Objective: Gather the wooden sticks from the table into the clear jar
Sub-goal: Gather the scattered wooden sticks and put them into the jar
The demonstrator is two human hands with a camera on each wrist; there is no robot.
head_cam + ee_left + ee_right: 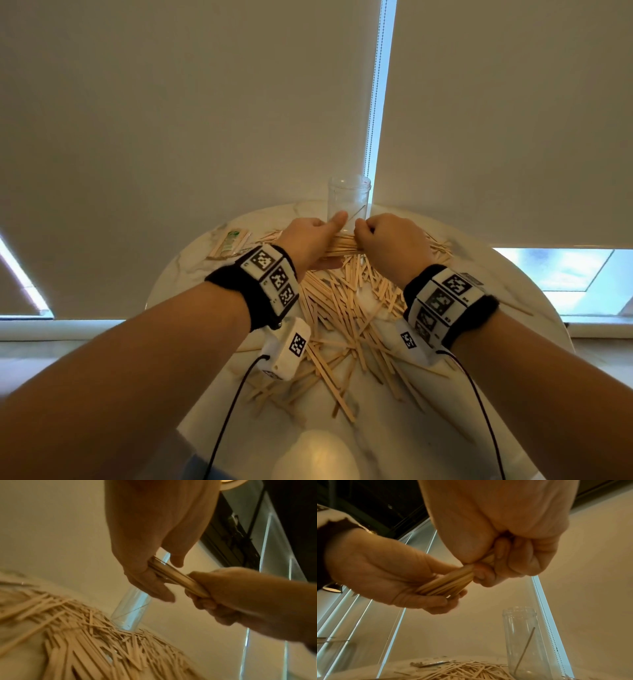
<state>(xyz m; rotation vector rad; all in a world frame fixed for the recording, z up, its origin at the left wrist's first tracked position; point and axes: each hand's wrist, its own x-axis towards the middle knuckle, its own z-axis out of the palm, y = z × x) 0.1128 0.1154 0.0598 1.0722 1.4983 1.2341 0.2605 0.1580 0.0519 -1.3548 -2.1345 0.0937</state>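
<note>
A bundle of wooden sticks (340,246) is held level between both hands above the table, just in front of the clear jar (348,202). My left hand (310,240) grips the bundle's left end, thumb on top. My right hand (383,236) is curled round its right end. In the left wrist view the bundle (173,574) runs from my left hand (145,574) into the right fist (211,595). In the right wrist view the bundle (452,580) spans both hands. The jar (527,642) stands upright with one thin stick leaning inside. A heap of loose sticks (346,315) covers the table.
The round marble table (507,284) stands against drawn roller blinds. A small packet of sticks (230,241) lies at the table's far left. Loose sticks spread toward the near edge and to the right behind my right hand.
</note>
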